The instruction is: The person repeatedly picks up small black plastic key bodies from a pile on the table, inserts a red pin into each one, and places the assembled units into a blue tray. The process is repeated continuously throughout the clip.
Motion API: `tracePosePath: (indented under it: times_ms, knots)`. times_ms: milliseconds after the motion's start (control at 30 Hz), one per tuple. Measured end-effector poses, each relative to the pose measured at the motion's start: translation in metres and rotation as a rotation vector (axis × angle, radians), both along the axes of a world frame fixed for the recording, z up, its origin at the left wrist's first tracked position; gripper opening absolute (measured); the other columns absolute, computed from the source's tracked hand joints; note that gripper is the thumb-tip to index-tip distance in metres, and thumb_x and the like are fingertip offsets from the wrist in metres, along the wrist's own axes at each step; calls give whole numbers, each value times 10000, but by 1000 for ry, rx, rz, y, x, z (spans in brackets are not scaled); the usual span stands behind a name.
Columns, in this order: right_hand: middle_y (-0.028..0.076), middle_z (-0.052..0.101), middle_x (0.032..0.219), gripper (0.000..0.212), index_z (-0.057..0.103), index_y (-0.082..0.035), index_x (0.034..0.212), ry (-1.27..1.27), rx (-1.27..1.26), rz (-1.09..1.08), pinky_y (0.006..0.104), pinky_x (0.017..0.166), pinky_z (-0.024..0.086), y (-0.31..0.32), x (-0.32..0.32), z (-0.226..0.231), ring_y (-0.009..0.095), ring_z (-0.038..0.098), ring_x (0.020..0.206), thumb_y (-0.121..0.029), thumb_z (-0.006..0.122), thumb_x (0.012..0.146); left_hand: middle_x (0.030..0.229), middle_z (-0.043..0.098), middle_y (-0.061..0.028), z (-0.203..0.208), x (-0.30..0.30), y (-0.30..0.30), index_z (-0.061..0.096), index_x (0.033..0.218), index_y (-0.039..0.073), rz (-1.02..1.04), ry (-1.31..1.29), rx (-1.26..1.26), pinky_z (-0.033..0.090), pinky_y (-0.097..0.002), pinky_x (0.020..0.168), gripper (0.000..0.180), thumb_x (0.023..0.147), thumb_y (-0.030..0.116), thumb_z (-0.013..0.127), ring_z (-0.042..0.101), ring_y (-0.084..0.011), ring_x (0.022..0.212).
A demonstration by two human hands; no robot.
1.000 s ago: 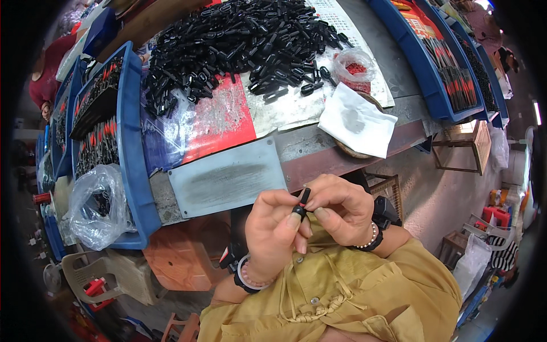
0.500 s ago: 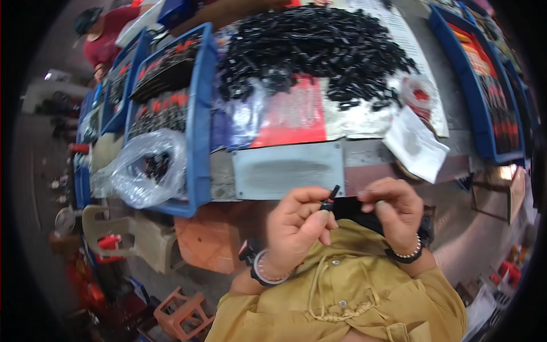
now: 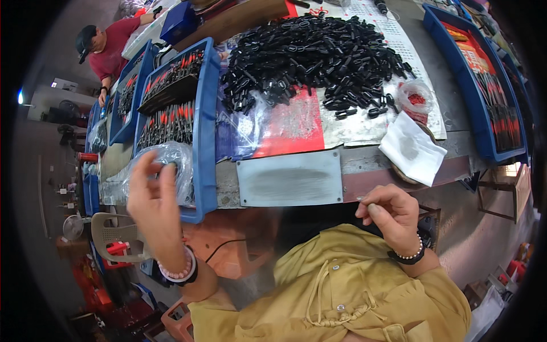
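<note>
My left hand (image 3: pixel 152 196) reaches over the clear plastic bag (image 3: pixel 181 149) at the front of a blue crate (image 3: pixel 204 131). Its thumb and fingers are apart, and I make out nothing held between them. Small dark pieces in the bag are mostly hidden by the hand. In front of my body, just off the bench edge, my right hand (image 3: pixel 393 214) has thumb and forefinger pinched together. A tiny pale glint shows at the fingertips, too small to name. Nearest to it is a grey metal plate (image 3: pixel 290 179) with a dark smudged middle, fixed at the bench edge.
A heap of small black parts (image 3: pixel 319 54) covers the bench's far middle. Right of it are a bag of tiny red pieces (image 3: pixel 417 100) and a white cloth (image 3: pixel 411 149). Another blue crate (image 3: pixel 484 102) borders the right. One person (image 3: pixel 108 48) works at far left.
My left hand has moved left from beside the right hand to the plastic bag. The small black part it held no longer shows in it. The right hand stays in place, pinched.
</note>
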State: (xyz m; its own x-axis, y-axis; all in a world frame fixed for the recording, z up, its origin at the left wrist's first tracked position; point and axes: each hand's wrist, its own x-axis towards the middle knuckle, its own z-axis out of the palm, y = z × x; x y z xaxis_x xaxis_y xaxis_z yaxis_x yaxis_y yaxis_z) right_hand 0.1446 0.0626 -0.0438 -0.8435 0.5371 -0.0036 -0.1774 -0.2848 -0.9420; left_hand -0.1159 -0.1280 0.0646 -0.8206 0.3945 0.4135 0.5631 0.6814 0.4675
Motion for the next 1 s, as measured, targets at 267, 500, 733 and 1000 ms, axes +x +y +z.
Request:
tracePosePath:
  times_ms: [267, 500, 733, 1000]
  knots:
    - [99, 633, 869, 135, 605, 49, 1001, -53, 94, 9, 216, 643, 502, 5, 22, 4, 112, 613, 752, 24, 539, 886, 935, 620, -166, -80, -18, 134, 588, 1038, 32, -420, 46, -235, 486, -397, 711, 271, 812, 170, 650, 610, -344, 808]
    - [85, 649, 861, 126, 618, 48, 983, -183, 78, -43, 215, 626, 509, 10, 40, -6, 107, 633, 754, 10, 545, 887, 920, 638, -218, -125, -59, 184, 576, 1065, 62, -200, 70, -453, 503, -489, 751, 253, 816, 96, 545, 625, -411, 853]
    - [103, 659, 849, 134, 618, 49, 980, -199, 191, 62, 226, 632, 510, 19, 38, -11, 120, 647, 726, 0, 574, 863, 962, 636, -208, -118, -52, 175, 642, 1049, 58, -186, 43, -389, 485, -472, 792, 299, 767, 87, 547, 610, -385, 883]
    - [110, 659, 842, 131, 614, 45, 978, -160, 258, 35, 241, 643, 503, 20, 25, -2, 152, 662, 720, -6, 580, 862, 874, 604, -100, -68, 43, 106, 489, 1046, -9, -602, -1176, 676, 516, -234, 620, 205, 845, -11, 533, 615, -137, 704]
